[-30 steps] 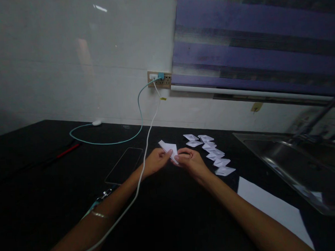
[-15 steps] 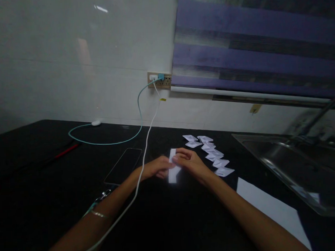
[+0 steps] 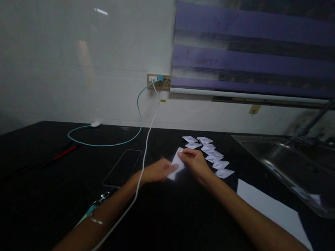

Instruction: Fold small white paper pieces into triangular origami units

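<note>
A small folded piece of white paper [image 3: 175,170] is held between my two hands above the black counter. My left hand [image 3: 160,170] pinches its lower left side, thumb lying across the face. On the upper right edge, my right hand [image 3: 195,161] grips it between thumb and curled fingers. The paper tilts, its top leaning right. Just beyond my right hand lie several folded white paper boats [image 3: 214,155] in a staggered row. A flat white sheet of paper [image 3: 268,204] rests beside my right forearm.
A phone [image 3: 122,168] lies left of my left hand. One white cable [image 3: 146,145] runs across my left forearm from the wall socket [image 3: 165,82]. A teal cable [image 3: 113,145] loops on the counter [image 3: 166,221]. At the right is a metal sink [image 3: 271,161].
The folded paper has turned from upright to leaning right. My right hand has shifted slightly right, and the left thumb now lies over the paper's lower part.
</note>
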The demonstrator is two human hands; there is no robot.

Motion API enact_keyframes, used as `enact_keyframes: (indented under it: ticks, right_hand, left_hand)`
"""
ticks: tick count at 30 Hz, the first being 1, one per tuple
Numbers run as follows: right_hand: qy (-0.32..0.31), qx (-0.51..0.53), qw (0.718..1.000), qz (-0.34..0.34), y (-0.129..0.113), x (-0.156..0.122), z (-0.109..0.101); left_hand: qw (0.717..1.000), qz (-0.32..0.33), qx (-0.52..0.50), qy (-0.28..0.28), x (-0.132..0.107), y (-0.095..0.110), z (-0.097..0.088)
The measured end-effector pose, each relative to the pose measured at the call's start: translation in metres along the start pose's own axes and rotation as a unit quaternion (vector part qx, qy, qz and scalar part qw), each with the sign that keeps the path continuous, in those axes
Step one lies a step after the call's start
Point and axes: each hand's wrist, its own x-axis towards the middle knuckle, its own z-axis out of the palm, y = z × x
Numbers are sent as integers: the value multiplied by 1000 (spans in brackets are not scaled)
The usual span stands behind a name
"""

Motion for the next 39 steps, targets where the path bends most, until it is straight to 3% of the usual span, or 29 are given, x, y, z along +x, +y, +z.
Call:
enact_keyframes:
  ticks: [4, 8, 12, 14, 19, 22, 27, 32, 35, 39]
  right_hand:
    - [30, 3, 999, -9, 2, 0, 1]
    - [31, -18, 999, -15, 1, 0, -1]
    - [-47, -76, 996, -12, 1, 1, -5]
    - [-60, -93, 993, -28, 1, 3, -6]
    - [59, -83, 988, -119, -1, 4, -6]
    - [49, -100, 984, -143, -5, 1, -4]
    - [-2, -102, 987, -123, -3, -1, 1]
    - [-19, -132, 982, -136, 0, -1, 2]
    - [0, -207, 960, -187, -5, -7, 2]
    - [-15, -311, 916, -254, -13, -16, 3]
  left_hand:
    - [999, 19, 38, 9, 2, -4, 0]
    - [1000, 4, 8, -1, 1, -5, 2]
    - [997, 16, -80, 15, 2, -2, 4]
    - [992, 33, -108, 58, 4, 0, 2]
    - [959, 57, -173, 217, 8, 2, -10]
    - [934, 70, -238, 259, 7, 4, -14]
    - [913, 82, -305, 258, 4, 8, -12]
    - [938, 58, -279, 197, 2, 10, -10]
    - [952, 34, -249, 173, 3, 9, -9]
    - [944, 21, -292, 149, 3, 9, -7]
